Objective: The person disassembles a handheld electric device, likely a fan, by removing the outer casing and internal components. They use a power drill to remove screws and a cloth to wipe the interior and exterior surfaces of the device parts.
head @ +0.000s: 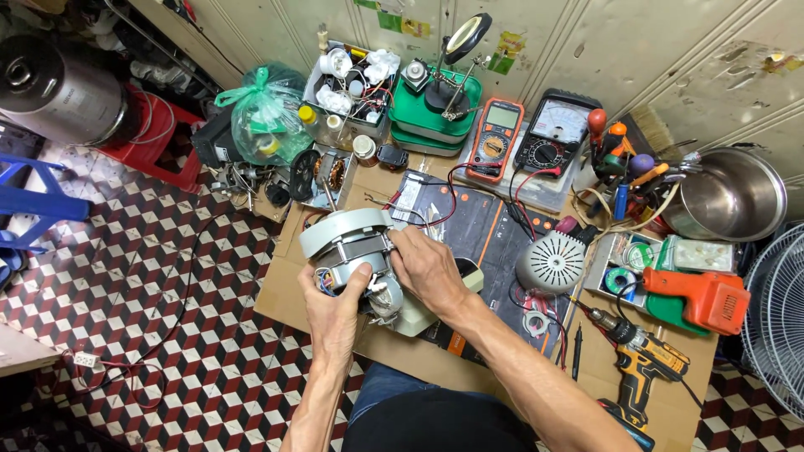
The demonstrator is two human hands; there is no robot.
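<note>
The fan motor assembly point(356, 259) sits directly in front of the person, held above the near-left part of the cardboard sheet point(289, 289) that covers the floor work area. Its long axis, taken along the thin shaft point(328, 197) projecting from the pale grey housing, runs from the lower right up toward the upper left, pointing away from the body and slightly tilted. Both hands are clamped on the assembly from opposite sides: the left hand point(335, 314) grips it from below and the near side, thumb lying up across the metal core, while the right hand point(427, 268) closes over the right flank with the fingers curled onto the housing edge. The two hands lie close together with the motor between them (neither is clearly the nearer one, since both already make contact). A cream-coloured base part point(419, 318) sits just beneath the right hand; whether it is attached to the motor cannot be determined. To the right, on the dark work mat point(486, 234), lies a round slotted grey cover point(553, 261), near but not touching. A cordless drill point(641, 360) lies further right, well apart. Behind the motor, a second stator point(328, 173) and a tray of parts point(352, 84) crowd the far edge. Open room exists mainly to the left, over the patterned tile floor point(167, 318), and toward the body.
</note>
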